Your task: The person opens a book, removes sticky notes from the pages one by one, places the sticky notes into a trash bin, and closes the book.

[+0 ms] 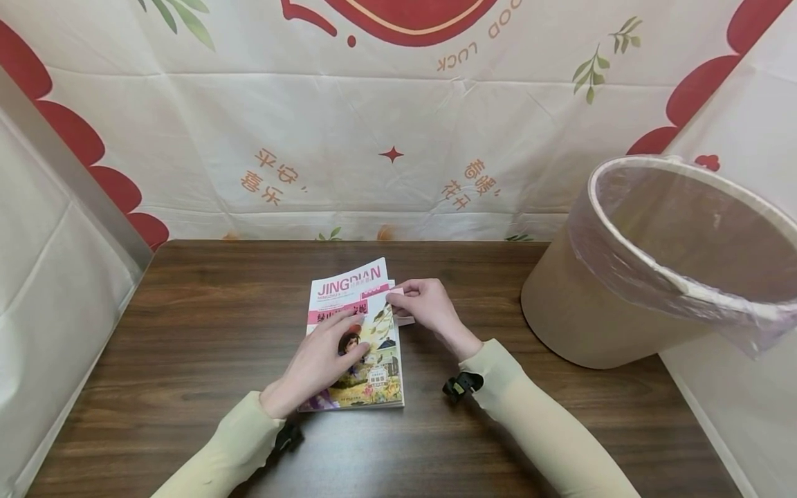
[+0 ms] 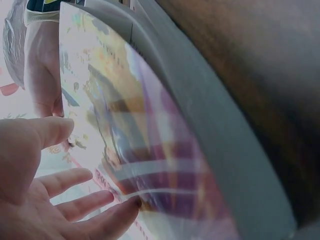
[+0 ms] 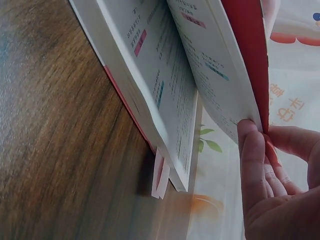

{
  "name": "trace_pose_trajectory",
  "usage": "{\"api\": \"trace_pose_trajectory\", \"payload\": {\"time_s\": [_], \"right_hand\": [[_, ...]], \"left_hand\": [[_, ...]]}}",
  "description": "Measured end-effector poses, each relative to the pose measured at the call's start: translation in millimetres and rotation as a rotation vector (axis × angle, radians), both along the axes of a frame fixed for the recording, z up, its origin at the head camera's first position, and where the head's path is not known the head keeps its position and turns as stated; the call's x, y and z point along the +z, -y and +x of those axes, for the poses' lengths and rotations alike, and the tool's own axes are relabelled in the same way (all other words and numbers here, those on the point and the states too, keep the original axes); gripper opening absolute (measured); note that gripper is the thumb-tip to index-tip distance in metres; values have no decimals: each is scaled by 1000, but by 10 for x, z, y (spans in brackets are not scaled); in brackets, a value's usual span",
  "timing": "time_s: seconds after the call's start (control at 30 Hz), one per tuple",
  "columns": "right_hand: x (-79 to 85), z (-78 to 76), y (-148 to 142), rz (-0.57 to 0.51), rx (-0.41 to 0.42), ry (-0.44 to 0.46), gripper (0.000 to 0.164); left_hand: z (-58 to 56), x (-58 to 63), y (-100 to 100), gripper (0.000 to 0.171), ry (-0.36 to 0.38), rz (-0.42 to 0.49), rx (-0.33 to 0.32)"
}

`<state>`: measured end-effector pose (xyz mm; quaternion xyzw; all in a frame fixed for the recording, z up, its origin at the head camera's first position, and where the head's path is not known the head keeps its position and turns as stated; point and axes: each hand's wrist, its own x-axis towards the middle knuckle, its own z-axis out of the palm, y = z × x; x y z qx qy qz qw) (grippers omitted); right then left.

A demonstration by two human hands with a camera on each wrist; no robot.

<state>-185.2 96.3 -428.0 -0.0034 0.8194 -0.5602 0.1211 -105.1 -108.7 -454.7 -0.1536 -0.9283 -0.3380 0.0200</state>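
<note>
A paperback book [image 1: 381, 339] with an illustrated cover and pink title bands lies on the wooden table. My left hand [image 1: 319, 356] rests across its front cover, fingers spread and nearly straight. At the book's upper right side, my right hand [image 1: 431, 306] pinches the edge of the front cover and some pages between thumb and fingers. The right wrist view shows these pages [image 3: 215, 70] lifted, with printed text inside. A pale pink paper slip [image 3: 160, 175] sticks out from the lower part of the book.
To the right stands a beige waste bin [image 1: 579, 297], with a clear plastic liner [image 1: 598, 256] folded over its rim. Behind the dark wooden table [image 1: 212, 332] hangs a white printed cloth [image 1: 349, 117] with red and green decorations. Both wrists wear black straps.
</note>
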Motion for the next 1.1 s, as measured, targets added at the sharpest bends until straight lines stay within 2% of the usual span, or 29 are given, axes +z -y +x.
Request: {"api": "trace_pose_trajectory", "payload": {"time_s": [0.23, 0.43, 0.7, 1.1], "right_hand": [[13, 0, 12, -77, 7, 27, 22], [38, 1, 21, -89, 25, 26, 23], [78, 19, 41, -104, 39, 18, 26], [107, 29, 110, -139, 56, -15, 25]], "left_hand": [[23, 5, -30, 60, 31, 25, 27], [2, 36, -46, 63, 87, 52, 61], [-35, 82, -81, 66, 43, 112, 85], [-46, 127, -120, 69, 96, 163, 113]]}}
